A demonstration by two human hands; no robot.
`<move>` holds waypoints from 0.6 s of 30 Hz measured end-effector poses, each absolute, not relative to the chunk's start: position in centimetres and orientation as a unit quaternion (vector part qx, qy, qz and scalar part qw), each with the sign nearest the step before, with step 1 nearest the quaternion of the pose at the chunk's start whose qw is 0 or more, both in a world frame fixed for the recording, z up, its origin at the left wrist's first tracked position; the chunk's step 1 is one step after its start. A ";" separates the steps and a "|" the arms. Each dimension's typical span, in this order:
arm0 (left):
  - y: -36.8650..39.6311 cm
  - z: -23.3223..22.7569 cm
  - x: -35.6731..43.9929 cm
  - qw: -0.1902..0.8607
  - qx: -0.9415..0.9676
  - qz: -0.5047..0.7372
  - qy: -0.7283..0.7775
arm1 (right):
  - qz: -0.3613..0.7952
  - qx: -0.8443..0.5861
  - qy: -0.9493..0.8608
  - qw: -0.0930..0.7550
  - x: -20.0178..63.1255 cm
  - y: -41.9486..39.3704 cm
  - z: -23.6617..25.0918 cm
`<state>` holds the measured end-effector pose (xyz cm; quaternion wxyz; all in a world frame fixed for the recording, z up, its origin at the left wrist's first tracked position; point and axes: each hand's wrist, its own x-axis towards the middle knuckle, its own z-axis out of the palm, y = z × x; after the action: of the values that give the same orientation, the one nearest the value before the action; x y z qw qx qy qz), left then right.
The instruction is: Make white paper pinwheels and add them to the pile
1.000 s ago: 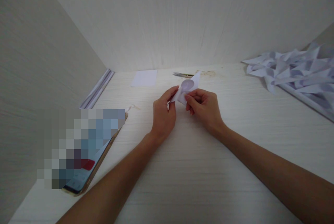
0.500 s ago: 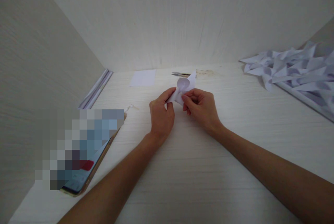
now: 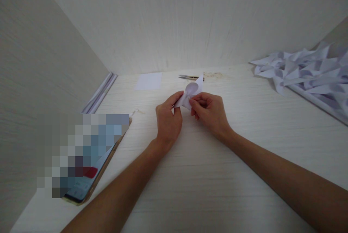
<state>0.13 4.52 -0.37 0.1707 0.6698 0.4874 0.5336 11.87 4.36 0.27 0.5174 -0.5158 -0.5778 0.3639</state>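
Both hands pinch one small white paper piece (image 3: 191, 93), curled into a cone, held just above the desk (image 3: 190, 175) near its middle. Left hand (image 3: 168, 119) closed on the cone's lower left edge, thumb and forefinger; right hand (image 3: 210, 111) gripping its lower right side, fingers curled. Relative to the cone: scissors (image 3: 189, 77) lie just behind it on the desk, flat white sheet (image 3: 148, 80) behind-left, phone (image 3: 89, 175) well off to the near left with its screen blurred, pile of folded white paper shapes (image 3: 307, 70) far right against the wall.
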 end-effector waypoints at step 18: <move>4.5 -0.2 0.3 0.257 0.671 0.532 0.448 | 0.130 -0.539 -0.697 0.456 13.0 5.1 0.9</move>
<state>0.32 4.54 -0.23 0.2565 0.6709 0.4482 0.5322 13.04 5.08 0.89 0.4556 -0.5387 -0.6966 0.1304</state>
